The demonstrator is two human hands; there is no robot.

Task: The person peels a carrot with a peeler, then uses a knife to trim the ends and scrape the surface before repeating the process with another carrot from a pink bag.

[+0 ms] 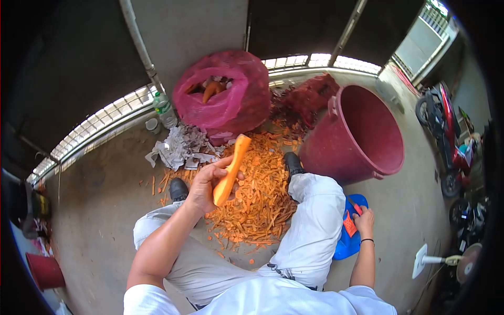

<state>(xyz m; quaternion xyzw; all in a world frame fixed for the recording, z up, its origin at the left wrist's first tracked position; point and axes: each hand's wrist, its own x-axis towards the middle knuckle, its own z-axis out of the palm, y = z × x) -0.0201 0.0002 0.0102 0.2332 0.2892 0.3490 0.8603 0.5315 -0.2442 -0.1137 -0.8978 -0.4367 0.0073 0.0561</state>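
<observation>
Our left hand (202, 189) grasps one carrot (231, 170), raised over one heap of peelings (260, 205); it looks long, smooth, bright orange and peeled, with a blunt upper end. Our right hand (364, 222) is at one red handle (357, 209) above one blue plastic piece (347, 249); we cannot tell how firmly it closes. Farther out stand one pink sack (254, 100) and one big maroon tub (325, 149).
</observation>
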